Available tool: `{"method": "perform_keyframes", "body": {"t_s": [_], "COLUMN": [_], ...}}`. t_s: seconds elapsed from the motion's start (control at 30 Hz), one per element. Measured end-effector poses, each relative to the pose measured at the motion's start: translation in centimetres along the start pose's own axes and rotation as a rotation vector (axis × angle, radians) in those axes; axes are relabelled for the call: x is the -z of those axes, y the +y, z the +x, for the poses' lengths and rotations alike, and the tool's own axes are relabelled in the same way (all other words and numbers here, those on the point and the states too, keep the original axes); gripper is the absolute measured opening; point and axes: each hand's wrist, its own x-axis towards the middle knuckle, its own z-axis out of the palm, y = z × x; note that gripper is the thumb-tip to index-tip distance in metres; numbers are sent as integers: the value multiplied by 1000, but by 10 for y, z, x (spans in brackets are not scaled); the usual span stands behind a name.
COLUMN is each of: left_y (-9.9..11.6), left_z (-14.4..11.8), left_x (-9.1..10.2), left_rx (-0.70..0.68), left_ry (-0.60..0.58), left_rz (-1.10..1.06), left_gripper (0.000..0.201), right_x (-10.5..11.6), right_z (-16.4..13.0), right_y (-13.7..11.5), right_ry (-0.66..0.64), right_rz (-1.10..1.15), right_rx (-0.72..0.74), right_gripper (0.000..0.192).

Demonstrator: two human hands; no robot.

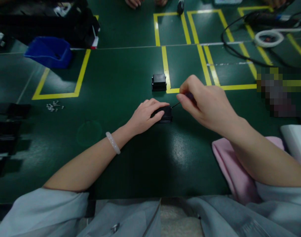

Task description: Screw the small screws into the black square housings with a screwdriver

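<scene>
Broadly, a dark green bench (111,82) fills the view, glossy enough to catch a pale patch of overhead light just nearer the person than the small black block (165,115) at its middle. Yellow tape lines (166,69) mark the bench into rectangles — one big outline far to the left of the block, several smaller ones beyond it and to its right.

A pink cloth (229,168) lies near the bench's front edge, right of the block, under the right forearm. A blue bin (49,51) stands far off to the block's left and beyond it, with dark clutter behind. Black cables and a white ring (265,38) sit far beyond the block to the right. Flat black parts (7,131) line the left edge.

The left hand (145,115) lies flat over the block, fingers curled on its top, pressing it to the bench. The right hand (202,102) hovers just right of the block — its grip is pinched closed on a thin dark tool (176,105) whose tip points at the block's upper right corner. A second black block (159,82) stands just beyond the first, apart from it. Tiny pale screws (54,106) lie scattered well to the left.
</scene>
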Motion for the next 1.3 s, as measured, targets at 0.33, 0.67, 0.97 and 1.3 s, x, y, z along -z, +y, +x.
{"method": "perform_keyframes", "body": {"t_s": [0.33, 0.67, 0.97, 1.3], "left_y": [0, -1, 0, -1], "left_z": [0, 1, 1, 0], "left_x": [0, -1, 1, -1], "left_rx": [-1, 4, -5, -2], "left_ry": [3, 1, 1, 5], "left_rz": [-2, 8, 3, 0], "left_gripper": [42, 42, 41, 41], "right_x": [-1, -2, -1, -1], "right_z": [0, -1, 0, -1], "right_y": [0, 0, -1, -1], "right_ry": [21, 14, -8, -10], "right_rz": [32, 35, 25, 2], "right_rx": [-4, -10, -9, 15], "right_gripper": [27, 29, 31, 34]}}
